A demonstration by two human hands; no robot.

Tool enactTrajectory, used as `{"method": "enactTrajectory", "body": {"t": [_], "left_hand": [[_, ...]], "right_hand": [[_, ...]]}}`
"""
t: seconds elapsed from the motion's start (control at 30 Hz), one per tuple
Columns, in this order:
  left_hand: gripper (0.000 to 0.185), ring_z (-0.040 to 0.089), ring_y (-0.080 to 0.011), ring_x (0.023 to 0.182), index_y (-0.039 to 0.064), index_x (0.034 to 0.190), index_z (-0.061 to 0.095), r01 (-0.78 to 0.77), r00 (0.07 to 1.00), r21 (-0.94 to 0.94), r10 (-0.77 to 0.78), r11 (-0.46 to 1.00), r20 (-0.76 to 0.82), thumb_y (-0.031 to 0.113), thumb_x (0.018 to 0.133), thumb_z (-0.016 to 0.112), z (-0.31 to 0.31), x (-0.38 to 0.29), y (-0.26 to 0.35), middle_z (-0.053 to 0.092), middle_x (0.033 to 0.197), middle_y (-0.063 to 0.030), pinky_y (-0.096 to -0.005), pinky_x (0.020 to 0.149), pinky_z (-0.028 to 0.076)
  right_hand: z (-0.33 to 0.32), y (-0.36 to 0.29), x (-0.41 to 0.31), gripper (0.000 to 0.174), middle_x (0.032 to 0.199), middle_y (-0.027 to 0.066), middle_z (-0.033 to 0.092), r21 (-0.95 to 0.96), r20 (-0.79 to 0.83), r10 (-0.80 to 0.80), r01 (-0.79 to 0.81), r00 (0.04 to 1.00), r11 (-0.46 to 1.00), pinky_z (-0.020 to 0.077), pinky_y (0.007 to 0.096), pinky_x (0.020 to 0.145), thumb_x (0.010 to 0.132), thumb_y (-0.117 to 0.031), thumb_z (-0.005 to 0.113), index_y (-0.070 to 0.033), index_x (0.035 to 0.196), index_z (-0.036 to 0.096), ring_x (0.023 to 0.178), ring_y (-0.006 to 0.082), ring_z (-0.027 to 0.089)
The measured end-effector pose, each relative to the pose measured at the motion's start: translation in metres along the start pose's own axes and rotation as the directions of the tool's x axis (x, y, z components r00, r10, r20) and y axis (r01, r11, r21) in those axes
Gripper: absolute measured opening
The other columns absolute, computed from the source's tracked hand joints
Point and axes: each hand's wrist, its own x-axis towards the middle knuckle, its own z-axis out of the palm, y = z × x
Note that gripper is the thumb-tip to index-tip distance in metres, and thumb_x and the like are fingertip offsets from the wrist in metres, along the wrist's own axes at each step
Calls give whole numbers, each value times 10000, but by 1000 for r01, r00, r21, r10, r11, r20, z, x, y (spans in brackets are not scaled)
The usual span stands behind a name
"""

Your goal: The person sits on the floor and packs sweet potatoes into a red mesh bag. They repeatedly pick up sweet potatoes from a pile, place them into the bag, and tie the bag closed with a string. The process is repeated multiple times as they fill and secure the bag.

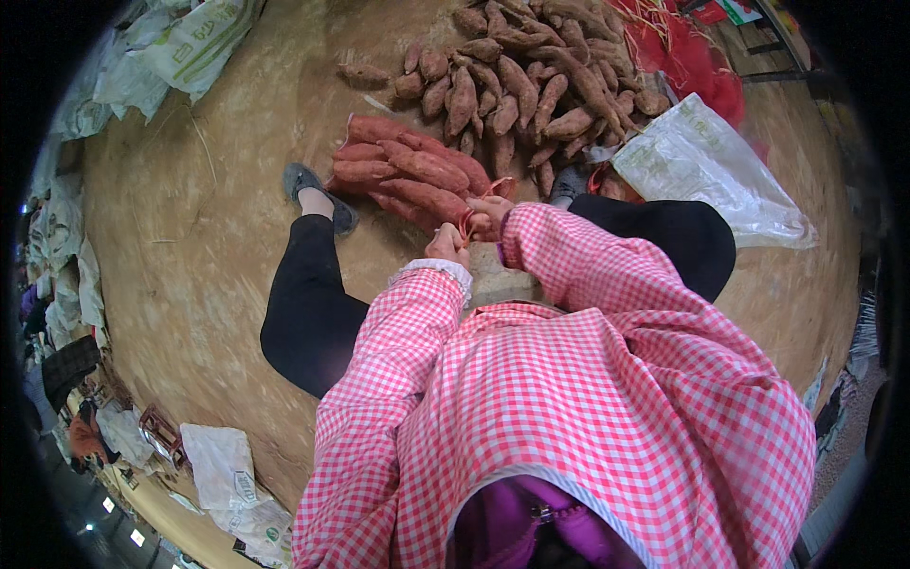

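A red mesh bag [409,171] packed with sweet potatoes lies on the floor between my feet, its mouth towards me. My left hand [448,244] grips the gathered mouth and its red tie string [466,226]. Just to the right and slightly farther off, my right hand [490,215] pinches the same string, with a loop of it sticking up above the fingers. The two hands nearly touch. Beyond the bag spreads a big heap of loose sweet potatoes [515,92]. Part of the bag's neck is hidden behind my fingers.
A white woven plastic sack [711,171] lies flat beside my right knee. Red mesh netting [682,57] is bunched behind it. More white sacks [192,50] lie at the far left, and another sack [220,462] is at the lower left. A small stool [162,435] stands near it.
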Motion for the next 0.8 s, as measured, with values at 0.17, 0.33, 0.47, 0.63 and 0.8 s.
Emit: {"method": "enactTrajectory", "body": {"t": [0.17,0.33,0.47,0.63,0.8], "left_hand": [[642,590,-292,690,106,1240,358,171,985,-77,-168,982,45,-19,669,624,6,5,-7,555,722,-100,-362,656,470],[867,634,-275,781,95,1378,267,95,991,-5,-95,995,-93,119,643,725,14,13,-7,614,854,-121,-376,755,501],[460,611,-392,889,40,1115,504,233,970,85,-237,969,46,187,721,689,5,21,9,630,911,-231,-458,779,473],[226,574,-462,858,77,946,575,245,959,150,-262,958,109,288,881,530,-11,30,39,605,845,-265,-511,712,454],[224,571,-451,834,86,881,546,119,974,189,-151,975,166,310,884,534,-18,27,53,602,838,-241,-506,663,439]], "right_hand": [[-11,16,36,213,703,-23,591,-4,234,-85,88,969,996,503,283,540,849,-304,664,-117,909,582,602,119,573],[6,5,10,111,810,-2,654,227,306,-132,62,943,972,539,258,577,877,-185,627,-105,950,602,695,115,625],[4,-7,0,216,934,21,659,187,291,-92,38,952,982,516,273,689,833,-60,641,-77,1047,612,787,142,623],[-35,9,30,309,984,53,650,-319,263,-229,309,937,896,491,276,753,759,122,578,-20,1032,606,875,149,601],[-27,29,57,397,1099,106,608,-633,200,-734,658,648,408,470,345,868,794,-3,609,-22,1175,497,1012,218,587]]}}
